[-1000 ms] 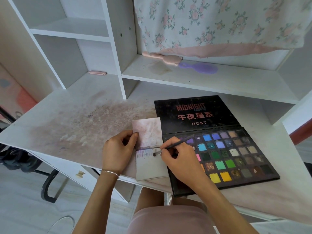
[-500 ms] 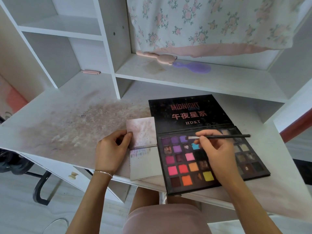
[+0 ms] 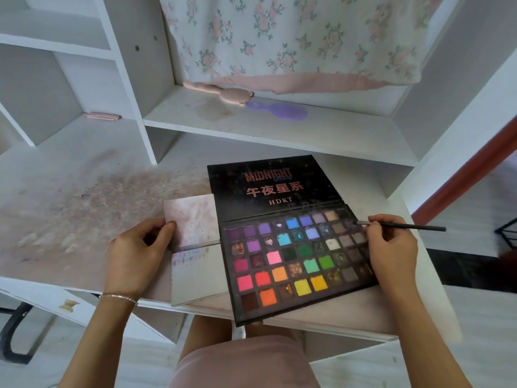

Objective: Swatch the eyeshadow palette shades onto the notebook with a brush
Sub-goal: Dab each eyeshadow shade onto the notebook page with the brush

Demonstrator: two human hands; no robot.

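An open black eyeshadow palette [image 3: 296,261] with many coloured pans lies on the desk, its lid flat behind it. To its left lies a small open notebook [image 3: 195,273] with faint purple swatches near its fold. My left hand [image 3: 137,256] holds the notebook's left edge, thumb on the upper page. My right hand [image 3: 391,247] rests over the palette's right end and grips a thin dark brush [image 3: 405,226]. The brush tip touches a dark pan at the palette's top right corner.
The white desk [image 3: 70,197] is smudged with pinkish powder left of the notebook. A pink brush [image 3: 221,92] and a purple hairbrush [image 3: 282,110] lie on the shelf behind, under a floral cloth [image 3: 293,37]. A small pink item [image 3: 102,116] sits in the left cubby.
My right hand carried the brush from the notebook page rightward across the palette to its top right corner. The left hand kept hold of the notebook.
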